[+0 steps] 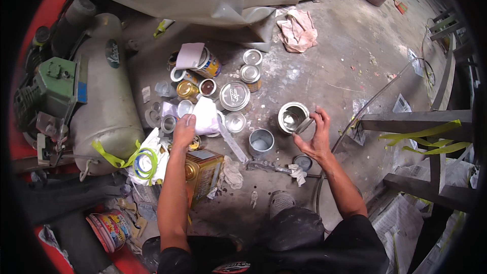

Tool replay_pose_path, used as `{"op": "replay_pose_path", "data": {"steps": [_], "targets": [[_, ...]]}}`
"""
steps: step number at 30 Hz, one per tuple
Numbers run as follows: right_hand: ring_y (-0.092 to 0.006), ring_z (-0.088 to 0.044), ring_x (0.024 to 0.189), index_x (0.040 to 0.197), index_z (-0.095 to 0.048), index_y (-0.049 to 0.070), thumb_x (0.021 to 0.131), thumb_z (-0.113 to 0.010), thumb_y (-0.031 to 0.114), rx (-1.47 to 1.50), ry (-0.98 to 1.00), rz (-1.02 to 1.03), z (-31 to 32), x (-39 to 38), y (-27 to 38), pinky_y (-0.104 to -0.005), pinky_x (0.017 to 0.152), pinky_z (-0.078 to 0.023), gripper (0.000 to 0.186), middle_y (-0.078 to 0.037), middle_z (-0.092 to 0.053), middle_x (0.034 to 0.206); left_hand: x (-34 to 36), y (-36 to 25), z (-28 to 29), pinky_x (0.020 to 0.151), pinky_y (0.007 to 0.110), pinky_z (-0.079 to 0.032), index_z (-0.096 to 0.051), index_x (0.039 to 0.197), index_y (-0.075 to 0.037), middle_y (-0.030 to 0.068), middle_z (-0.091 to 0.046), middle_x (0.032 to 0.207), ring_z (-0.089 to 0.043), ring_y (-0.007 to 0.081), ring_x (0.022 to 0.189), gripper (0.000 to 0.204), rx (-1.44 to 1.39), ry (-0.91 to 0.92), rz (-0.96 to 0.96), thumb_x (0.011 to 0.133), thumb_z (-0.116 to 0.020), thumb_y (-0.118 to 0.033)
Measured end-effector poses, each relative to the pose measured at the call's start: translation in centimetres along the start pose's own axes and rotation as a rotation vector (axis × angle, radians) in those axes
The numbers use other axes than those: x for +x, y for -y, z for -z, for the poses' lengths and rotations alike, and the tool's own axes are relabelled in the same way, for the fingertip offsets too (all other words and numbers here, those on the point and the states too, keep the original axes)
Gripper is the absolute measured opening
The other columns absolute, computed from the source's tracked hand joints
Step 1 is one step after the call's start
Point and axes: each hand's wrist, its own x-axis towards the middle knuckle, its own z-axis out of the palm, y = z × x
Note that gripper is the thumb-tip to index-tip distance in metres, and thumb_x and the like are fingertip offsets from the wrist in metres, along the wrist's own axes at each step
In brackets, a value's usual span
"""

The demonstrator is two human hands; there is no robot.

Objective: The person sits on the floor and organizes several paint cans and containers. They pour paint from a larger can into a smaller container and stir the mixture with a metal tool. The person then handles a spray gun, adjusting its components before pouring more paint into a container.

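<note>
My right hand (315,139) grips a round metal lid (304,125) between thumb and fingers. The lid is tilted at the right rim of an open paint can (287,113), whose inside looks shiny and silvery. On the left, my left hand (183,131) has its fingers closed at the edge of a white sheet (206,115), paper or cloth. Beneath and around that sheet stand several small cans and cups. A grey plastic cup (261,142) stands between my hands, and a pale flat stick (233,143) lies left of it.
A closed paint can (234,95) and a gold tin (187,90) stand ahead. A rectangular metal can (204,170) is beside my left forearm, a compressor tank (107,91) farther left. A hose (350,128) and a metal frame (406,120) lie right; a pink rag (298,30) lies beyond.
</note>
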Motion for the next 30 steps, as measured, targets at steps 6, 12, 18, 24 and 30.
{"op": "replay_pose_path", "data": {"steps": [6, 12, 18, 24, 30], "targets": [[-0.0248, -0.057, 0.115, 0.153, -0.032, 0.007, 0.093, -0.063, 0.027, 0.996, -0.518, -0.796, 4.0, -3.5, -2.1, -0.0397, 0.094, -0.052, 0.07, -0.012, -0.053, 0.129, -0.5, -1.1, 0.0, 0.084, 0.031, -0.048, -0.063, 0.12, 0.007, 0.0116, -0.069, 0.102, -0.061, 0.0152, 0.092, 0.038, -0.164, 0.021, 0.041, 0.105, -0.051, -0.026], [-0.038, -0.062, 0.119, 0.146, -0.042, 0.008, 0.1, -0.048, 0.044, 1.427, -0.38, -0.796, 2.7, -0.7, -1.4, -0.0594, 0.091, -0.057, 0.059, -0.02, -0.062, 0.125, -0.9, -2.4, 1.2, 0.083, 0.028, -0.047, -0.063, 0.119, 0.005, 0.0079, -0.068, 0.101, -0.059, 0.0116, 0.091, 0.035, -0.296, -0.228, -0.086, 0.106, -0.051, -0.025], [-0.0446, -0.059, 0.12, 0.147, -0.042, 0.007, 0.1, -0.044, 0.044, 1.677, -0.034, -0.736, 0.4, 5.5, 2.4, -0.0635, 0.096, -0.053, 0.06, -0.025, -0.059, 0.13, -4.8, -8.9, 5.2, 0.083, 0.025, -0.046, -0.064, 0.115, 0.003, 0.0023, -0.066, 0.099, -0.056, 0.0082, 0.091, 0.032, -0.42, -0.281, -0.257, 0.106, -0.054, -0.026], [-0.0357, -0.062, 0.118, 0.133, -0.054, 0.0, 0.104, -0.034, 0.04, 1.739, 0.089, -1.207, -7.8, 9.6, 5.0, -0.056, 0.094, -0.054, 0.054, -0.021, -0.06, 0.13, -11.0, -13.5, 12.8, 0.083, 0.024, -0.045, -0.065, 0.113, 0.004, 0.0012, -0.065, 0.098, -0.054, 0.0069, 0.091, 0.029, -0.19, -0.328, -0.285, 0.106, -0.055, -0.023], [-0.0352, -0.066, 0.108, 0.126, -0.058, -0.007, 0.104, -0.045, 0.04, 0.898, 0.197, -0.871, -16.7, 11.2, 4.6, -0.0433, 0.096, -0.049, 0.054, -0.021, -0.069, 0.115, -19.0, -12.4, 14.1, 0.084, 0.025, -0.046, -0.065, 0.113, 0.003, 0.0011, -0.066, 0.1, -0.056, 0.0073, 0.092, 0.029, -0.183, -0.24, -0.187, 0.107, -0.054, -0.023]]}}
